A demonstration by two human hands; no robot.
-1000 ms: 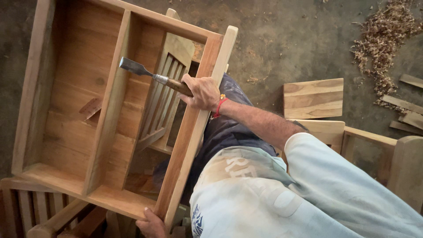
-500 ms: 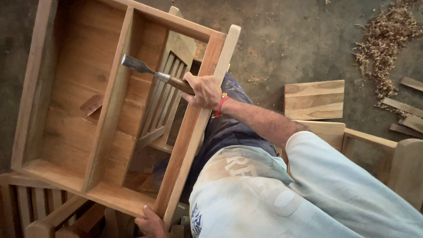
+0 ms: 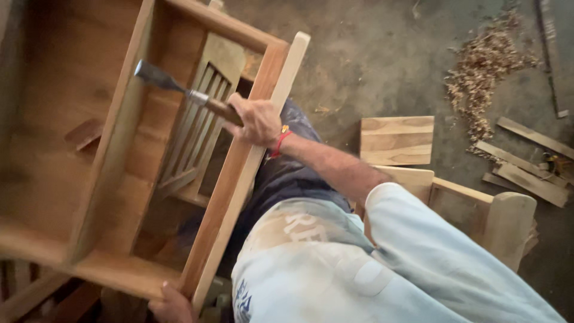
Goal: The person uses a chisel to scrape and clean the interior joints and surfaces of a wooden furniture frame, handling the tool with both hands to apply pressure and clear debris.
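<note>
Against the frame's inner rail (image 3: 113, 155), right hand (image 3: 257, 121) gripping chisel (image 3: 179, 90).

Wood shavings (image 3: 485, 72) and boards (image 3: 397, 140) on floor (image 3: 382, 60).

The right hand (image 3: 258, 121), arm stretched out to the far left, is fisted. The left hand (image 3: 172, 306) grips near the bottom edge.

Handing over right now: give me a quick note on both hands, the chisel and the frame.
Right hand: grip closed on the chisel handle, blade tip on the frame's inner rail.
Left hand: gripping the frame's bottom corner, steadying it.
Frame leans tilted against the person's legs.
Done: rails look assembled; shavings on the floor.
Left: cannot tell how much trimming remains; the blade's contact spot is blurred.
</note>
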